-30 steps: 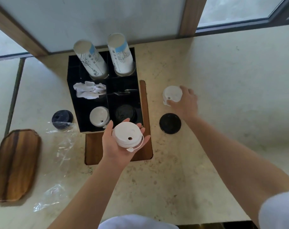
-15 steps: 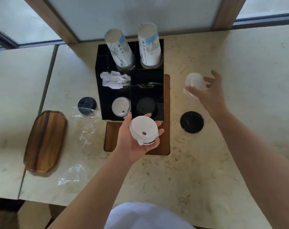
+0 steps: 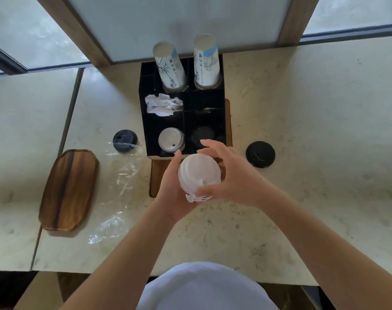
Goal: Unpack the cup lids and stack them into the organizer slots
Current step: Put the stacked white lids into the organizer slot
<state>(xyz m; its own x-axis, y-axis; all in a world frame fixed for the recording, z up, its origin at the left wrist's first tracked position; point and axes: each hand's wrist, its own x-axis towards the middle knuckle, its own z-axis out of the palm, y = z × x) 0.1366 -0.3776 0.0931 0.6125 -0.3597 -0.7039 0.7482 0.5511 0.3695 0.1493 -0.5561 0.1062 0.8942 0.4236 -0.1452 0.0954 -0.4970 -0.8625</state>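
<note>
A stack of white cup lids [image 3: 198, 173] rests in my left hand [image 3: 171, 189], just in front of the black organizer [image 3: 145, 121]. My right hand [image 3: 230, 175] is cupped over the stack from the right, thumb on its near edge. Inside the organizer, white lids [image 3: 170, 139] fill the front left slot and black lids [image 3: 202, 135] sit in the front right slot. A black lid [image 3: 260, 154] lies on the counter right of the organizer. Another black lid stack [image 3: 125, 140] stands on the counter to its left, beside the clear plastic wrap [image 3: 118, 189].
Two paper cup stacks [image 3: 169, 67] lean in the organizer's back slots, with white napkins [image 3: 163, 104] in a middle slot. The organizer stands on a wooden board [image 3: 155, 180]. A wooden tray [image 3: 68, 190] lies at the left. Window frames run along the far edge.
My right hand brought the white lids from the right side of the counter onto the stack held in my left hand. The camera view shifted slightly.
</note>
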